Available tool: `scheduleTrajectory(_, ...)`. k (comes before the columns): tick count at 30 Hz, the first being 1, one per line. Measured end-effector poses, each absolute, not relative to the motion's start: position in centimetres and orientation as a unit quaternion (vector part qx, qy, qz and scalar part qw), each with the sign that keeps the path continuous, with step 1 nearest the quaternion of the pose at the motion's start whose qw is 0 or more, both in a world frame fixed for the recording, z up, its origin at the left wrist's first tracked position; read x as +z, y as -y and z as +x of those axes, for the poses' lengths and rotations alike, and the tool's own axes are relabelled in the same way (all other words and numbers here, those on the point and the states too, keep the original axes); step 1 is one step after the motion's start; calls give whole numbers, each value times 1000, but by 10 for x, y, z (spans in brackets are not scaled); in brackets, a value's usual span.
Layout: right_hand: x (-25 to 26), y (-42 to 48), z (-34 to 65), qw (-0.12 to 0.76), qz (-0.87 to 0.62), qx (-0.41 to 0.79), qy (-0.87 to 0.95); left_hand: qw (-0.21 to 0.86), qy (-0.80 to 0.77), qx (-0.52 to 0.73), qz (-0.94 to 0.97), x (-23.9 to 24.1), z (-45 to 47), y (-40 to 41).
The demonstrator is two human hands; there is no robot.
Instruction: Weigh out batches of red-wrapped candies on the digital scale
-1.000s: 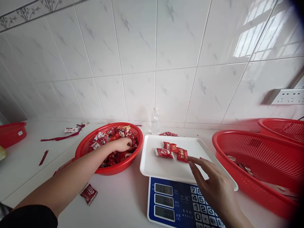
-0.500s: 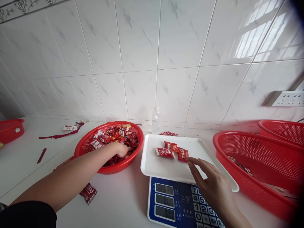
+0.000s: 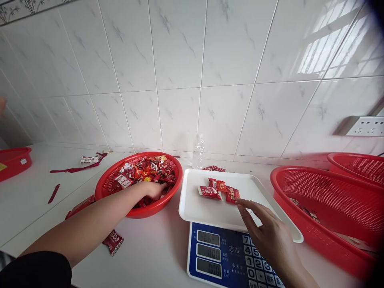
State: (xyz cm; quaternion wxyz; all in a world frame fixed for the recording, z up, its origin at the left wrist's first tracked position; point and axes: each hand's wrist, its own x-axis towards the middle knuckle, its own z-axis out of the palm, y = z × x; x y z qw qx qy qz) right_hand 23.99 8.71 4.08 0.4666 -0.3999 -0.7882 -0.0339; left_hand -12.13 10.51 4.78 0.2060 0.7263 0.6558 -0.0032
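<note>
My left hand (image 3: 155, 189) reaches into a round red basket (image 3: 105, 185) heaped with red wrapped candies (image 3: 141, 172); its fingers are buried among the wrappers and curled. My right hand (image 3: 268, 230) hovers open, fingers stretched, over the right front part of a white scale tray (image 3: 198, 208). A few red candy packets (image 3: 218, 190) lie on the tray just left of my fingertips. The blue electronic scale (image 3: 223, 256) with displays and keypad sits under the tray.
A large red basket (image 3: 327, 216) stands at the right with another behind it. A small water bottle (image 3: 197, 152) stands by the tiled wall. A loose red packet (image 3: 113, 241) and red ribbon scraps (image 3: 75, 169) lie on the white counter. A red tub (image 3: 13, 160) is far left.
My left hand has dug deeper and a little lower into the candy pile. My right hand has stayed over the tray. The view has shifted slightly.
</note>
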Motion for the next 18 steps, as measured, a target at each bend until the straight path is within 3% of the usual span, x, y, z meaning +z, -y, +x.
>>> scheduleTrajectory(12, 41, -87, 239, 456, -407, -21, 791, 232, -680, -126, 684, 63, -111, -101)
scheduleTrajectory(18, 44, -86, 238, 458, -407, -13, 790, 227, -687, -110, 681, 63, -109, -96)
